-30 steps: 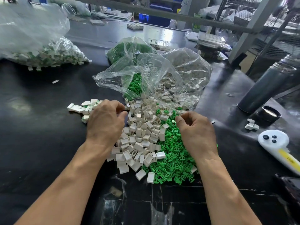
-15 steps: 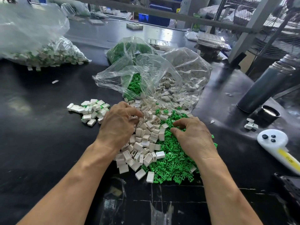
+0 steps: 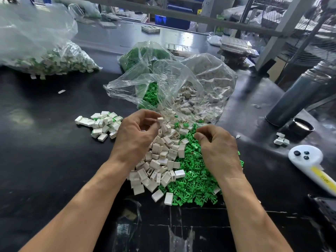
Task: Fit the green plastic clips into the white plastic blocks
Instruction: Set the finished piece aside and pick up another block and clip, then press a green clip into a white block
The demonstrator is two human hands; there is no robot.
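Note:
A heap of loose white plastic blocks (image 3: pixel 163 157) lies in the middle of the black table, with a heap of green plastic clips (image 3: pixel 192 179) beside it on the right. My left hand (image 3: pixel 134 135) is raised over the white heap and pinches one white block (image 3: pixel 160 120) at its fingertips. My right hand (image 3: pixel 218 148) hovers over the green clips with fingers curled and thumb against fingertips; what it holds is hidden. A small pile of fitted white-and-green blocks (image 3: pixel 103 124) lies to the left.
Two open clear bags, of green clips (image 3: pixel 145 55) and white blocks (image 3: pixel 205 84), spill behind the heaps. A big bag of fitted parts (image 3: pixel 45 51) sits far left. On the right are a grey flask (image 3: pixel 298 95), its cap (image 3: pixel 302 127), a few blocks (image 3: pixel 281 140) and a white controller (image 3: pixel 309 162).
My left hand moved right from the fitted pile to the white heap and lifted out one block. My right hand dipped into the green clips and rose again with fingers pinched.

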